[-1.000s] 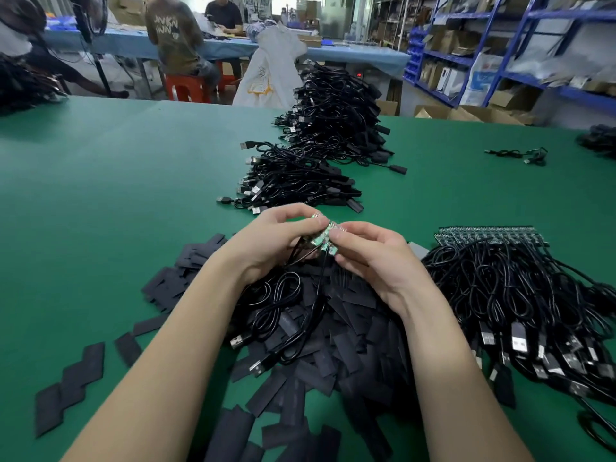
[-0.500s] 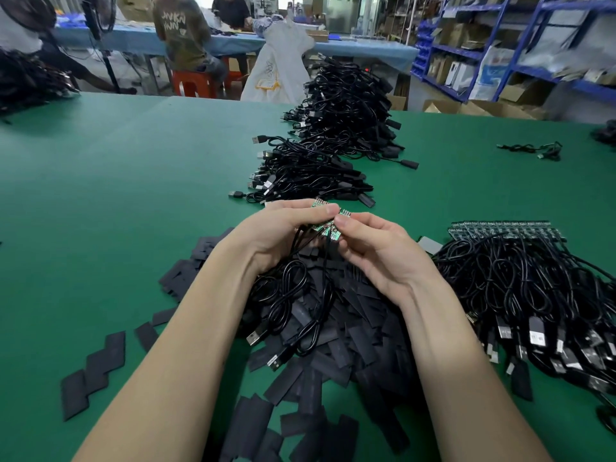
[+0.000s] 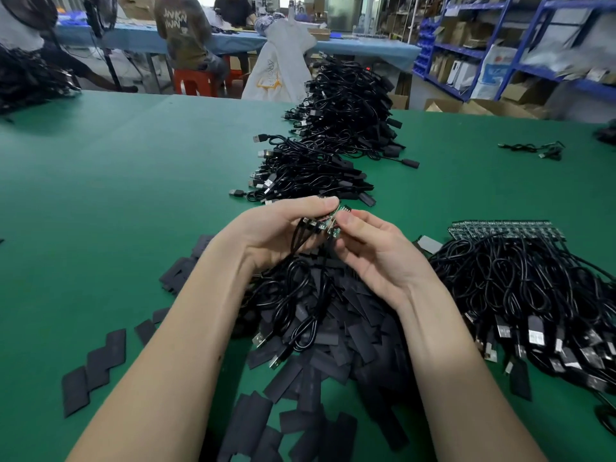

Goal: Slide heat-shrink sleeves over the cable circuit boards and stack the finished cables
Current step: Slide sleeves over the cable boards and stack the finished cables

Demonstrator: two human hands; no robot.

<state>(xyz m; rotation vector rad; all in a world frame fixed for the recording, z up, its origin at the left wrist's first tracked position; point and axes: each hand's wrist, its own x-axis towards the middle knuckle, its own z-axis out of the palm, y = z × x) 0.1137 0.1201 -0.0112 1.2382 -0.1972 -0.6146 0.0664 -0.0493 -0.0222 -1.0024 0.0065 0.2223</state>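
My left hand [image 3: 276,228] and my right hand [image 3: 376,255] meet above a heap of flat black heat-shrink sleeves [image 3: 336,331]. Both pinch a short strip of small green circuit boards [image 3: 328,223] joined side by side. Their black cables [image 3: 300,295] hang down over the heap, USB plugs at the bottom. A pile of cables with bare boards in a row [image 3: 520,288] lies to the right. Sleeved finished cables [image 3: 310,175] are stacked just beyond my hands, with a bigger stack [image 3: 346,108] behind.
Loose sleeves [image 3: 96,365] are scattered on the green table [image 3: 116,195] at the lower left. One stray cable [image 3: 540,150] lies far right. Seated people, a blue table and shelving stand past the table's far edge.
Both hands have risen slightly with the boards, and the thumbs have shifted on the strip. The cables hang a little higher above the sleeve heap.
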